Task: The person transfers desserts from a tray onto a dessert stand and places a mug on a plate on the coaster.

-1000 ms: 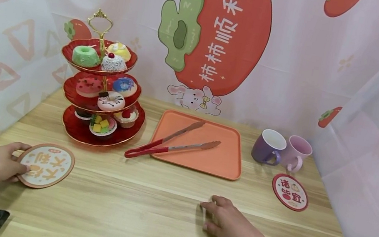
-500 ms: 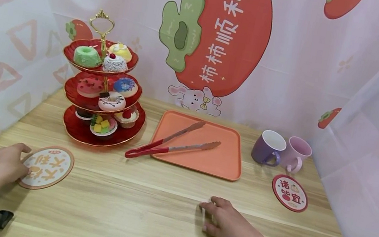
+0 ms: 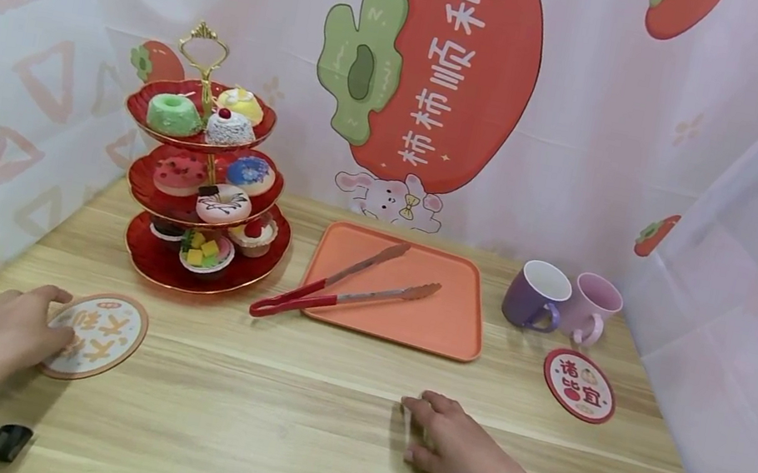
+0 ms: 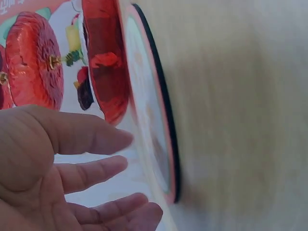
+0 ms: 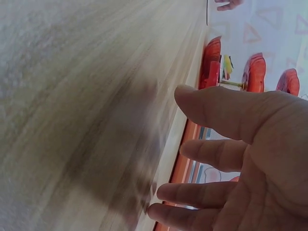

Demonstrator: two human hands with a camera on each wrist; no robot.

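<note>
My left hand (image 3: pixel 16 329) hovers at the left side of a round orange-rimmed coaster (image 3: pixel 106 336), overlapping its edge in the head view. In the left wrist view the coaster (image 4: pixel 149 106) lies flat on the table, and the thumb and fingers are spread apart with nothing between them. My right hand (image 3: pixel 452 444) is low over the table at front right, fingers loosely bent and holding nothing. The right wrist view shows that hand's thumb (image 5: pixel 211 108) and fingers apart above bare wood. A second coaster (image 3: pixel 579 386), red-rimmed, lies at the right.
A three-tier red cake stand (image 3: pixel 144 250) bears several cakes and doughnuts at back left. Red-handled tongs (image 3: pixel 294 306) lie across an orange tray (image 3: pixel 439 327). A purple mug (image 3: pixel 524 296) and a pink mug (image 3: pixel 597 296) stand back right. Printed cloth (image 3: pixel 582 120) walls the table.
The left hand has let go of the orange-rimmed coaster, which settled flat on the table, and shifted slightly right over its edge. The right hand has stayed in place.
</note>
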